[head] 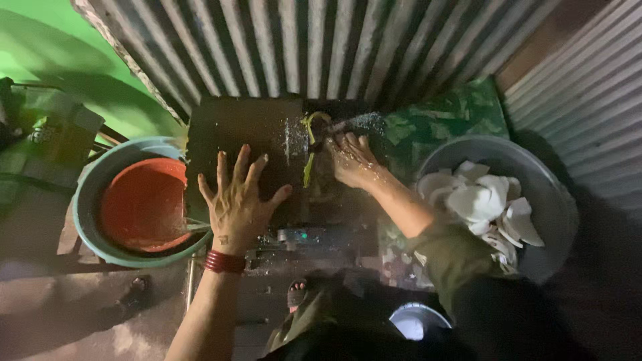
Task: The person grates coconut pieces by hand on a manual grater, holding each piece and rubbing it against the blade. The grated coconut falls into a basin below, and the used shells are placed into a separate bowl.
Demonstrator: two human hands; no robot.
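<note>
My left hand (237, 200) lies flat with fingers spread on a dark board (234, 130), holding nothing. A red bangle circles its wrist. My right hand (351, 159) rests on the board's right part, fingers curled down over a dark spot dusted with white flecks, beside a thin yellow-green curved piece (309, 150). Whether it grips anything is hidden by the fingers.
A teal basin (90, 200) holding an orange bowl (144, 204) stands at the left. A grey metal basin (548, 180) with white coconut pieces (485, 200) sits at the right. Corrugated metal sheets (321, 47) stand behind. A small white bowl (414, 321) is near my knee.
</note>
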